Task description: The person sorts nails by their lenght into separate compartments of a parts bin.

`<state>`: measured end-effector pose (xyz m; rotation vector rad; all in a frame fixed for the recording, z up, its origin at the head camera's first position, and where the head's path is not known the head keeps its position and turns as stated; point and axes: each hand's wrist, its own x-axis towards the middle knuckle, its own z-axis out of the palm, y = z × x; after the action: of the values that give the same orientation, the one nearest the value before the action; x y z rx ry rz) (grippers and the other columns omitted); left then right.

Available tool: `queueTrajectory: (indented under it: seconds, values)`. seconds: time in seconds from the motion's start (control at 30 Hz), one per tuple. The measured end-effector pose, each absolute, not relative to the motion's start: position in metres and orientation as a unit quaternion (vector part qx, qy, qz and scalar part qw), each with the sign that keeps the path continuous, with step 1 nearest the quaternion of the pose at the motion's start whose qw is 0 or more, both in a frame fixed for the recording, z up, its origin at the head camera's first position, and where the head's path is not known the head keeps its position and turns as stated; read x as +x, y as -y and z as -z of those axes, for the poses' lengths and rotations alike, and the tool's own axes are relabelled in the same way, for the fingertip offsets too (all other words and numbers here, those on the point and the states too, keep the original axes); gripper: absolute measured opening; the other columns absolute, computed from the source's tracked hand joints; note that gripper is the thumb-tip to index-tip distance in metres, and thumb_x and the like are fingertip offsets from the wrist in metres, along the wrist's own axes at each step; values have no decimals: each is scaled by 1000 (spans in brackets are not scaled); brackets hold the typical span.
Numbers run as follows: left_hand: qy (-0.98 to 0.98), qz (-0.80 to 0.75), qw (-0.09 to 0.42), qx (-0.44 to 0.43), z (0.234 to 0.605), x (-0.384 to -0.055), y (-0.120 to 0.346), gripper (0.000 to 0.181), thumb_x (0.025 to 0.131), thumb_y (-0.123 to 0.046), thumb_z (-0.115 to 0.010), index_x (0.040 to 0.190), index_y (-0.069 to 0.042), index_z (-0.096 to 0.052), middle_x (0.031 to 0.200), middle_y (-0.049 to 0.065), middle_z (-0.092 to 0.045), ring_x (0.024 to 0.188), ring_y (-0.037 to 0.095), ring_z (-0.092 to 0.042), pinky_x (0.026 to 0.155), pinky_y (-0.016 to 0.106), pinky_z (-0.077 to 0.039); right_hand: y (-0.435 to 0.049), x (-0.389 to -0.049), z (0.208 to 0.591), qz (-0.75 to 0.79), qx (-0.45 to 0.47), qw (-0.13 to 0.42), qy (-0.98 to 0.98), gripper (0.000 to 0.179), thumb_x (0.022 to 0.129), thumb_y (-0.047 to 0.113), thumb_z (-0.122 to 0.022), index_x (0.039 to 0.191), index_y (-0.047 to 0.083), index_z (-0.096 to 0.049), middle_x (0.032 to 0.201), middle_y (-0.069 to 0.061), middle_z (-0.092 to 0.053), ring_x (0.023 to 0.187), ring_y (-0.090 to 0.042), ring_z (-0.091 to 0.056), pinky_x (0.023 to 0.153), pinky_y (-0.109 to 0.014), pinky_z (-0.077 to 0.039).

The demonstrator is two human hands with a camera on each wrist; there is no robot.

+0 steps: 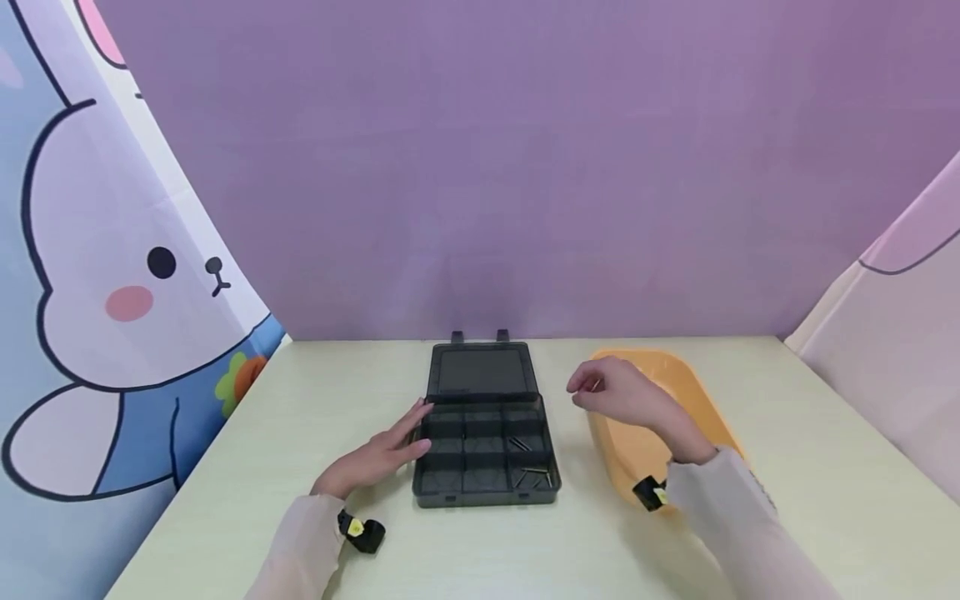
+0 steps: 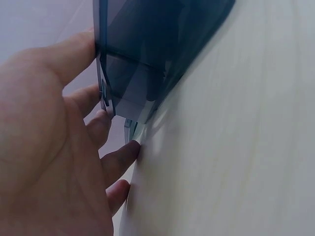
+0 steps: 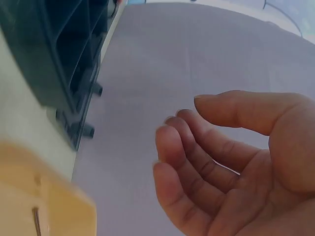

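Note:
A dark translucent compartment box (image 1: pixel 486 498) lies on the table with its lid (image 1: pixel 482 370) folded back. Slim metal pins (image 1: pixel 534 477) sit in its near-right compartment, and more metal pins (image 1: pixel 519 444) in the one behind. My left hand (image 1: pixel 378 457) rests against the box's left side, fingers extended; in the left wrist view the thumb and fingertips touch the box wall (image 2: pixel 133 64). Above the left rim of a yellow tray (image 1: pixel 708 404) hovers my right hand (image 1: pixel 622 392), fingers loosely bent. The right wrist view shows nothing between its thumb and fingers.
A thin metal piece (image 3: pixel 37 221) lies inside the yellow tray, right of the box. The pale table (image 1: pixel 225 533) ends at a purple backdrop (image 1: pixel 525 208). A cartoon-printed cloth (image 1: pixel 135 333) hangs on the left.

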<state>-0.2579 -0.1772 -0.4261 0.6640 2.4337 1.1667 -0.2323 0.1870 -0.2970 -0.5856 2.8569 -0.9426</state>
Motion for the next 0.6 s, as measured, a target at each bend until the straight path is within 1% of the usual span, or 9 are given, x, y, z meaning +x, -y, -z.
queueTrajectory:
  seconds: [0.13, 0.27, 0.43, 0.5, 0.6]
  values:
    - [-861, -414, 182, 232, 427, -258, 178, 66, 100, -43, -43, 155, -26, -11, 162, 1, 3, 147, 37, -7, 111, 65, -16, -199, -240, 295, 312, -174, 53, -932, 14, 88, 8, -59, 97, 4, -69, 84, -4, -68, 75, -19, -64, 67, -30, -49]
    - [-862, -413, 181, 229, 425, -257, 178, 66, 100, -42, -44, 155, -27, -11, 162, 0, 3, 147, 37, -7, 110, 65, -16, -211, -248, 291, 332, -173, 69, -925, 17, 89, 7, -58, 101, -2, -67, 85, -8, -70, 77, -22, -65, 68, -33, -51]
    - [-862, -413, 179, 231, 424, -257, 177, 65, 100, -41, -44, 155, -26, -12, 162, -1, 3, 147, 36, -7, 110, 65, -16, -225, -255, 288, 340, -162, 97, -921, 24, 93, 8, -54, 110, -6, -63, 96, -13, -70, 86, -27, -66, 70, -33, -52]
    - [-862, -413, 180, 232, 424, -258, 177, 66, 100, -42, -44, 155, -26, -12, 162, 0, 2, 147, 36, -7, 111, 65, -16, -230, -258, 288, 336, -158, 106, -922, 27, 94, 10, -53, 113, -7, -62, 103, -16, -69, 90, -26, -66, 71, -33, -52]
    - [-861, -413, 183, 232, 425, -258, 176, 66, 100, -42, -44, 155, -26, -11, 162, -1, 3, 147, 36, -6, 111, 65, -15, -236, -263, 291, 333, -157, 113, -923, 30, 94, 12, -53, 116, -8, -60, 112, -21, -66, 95, -26, -66, 76, -36, -53]
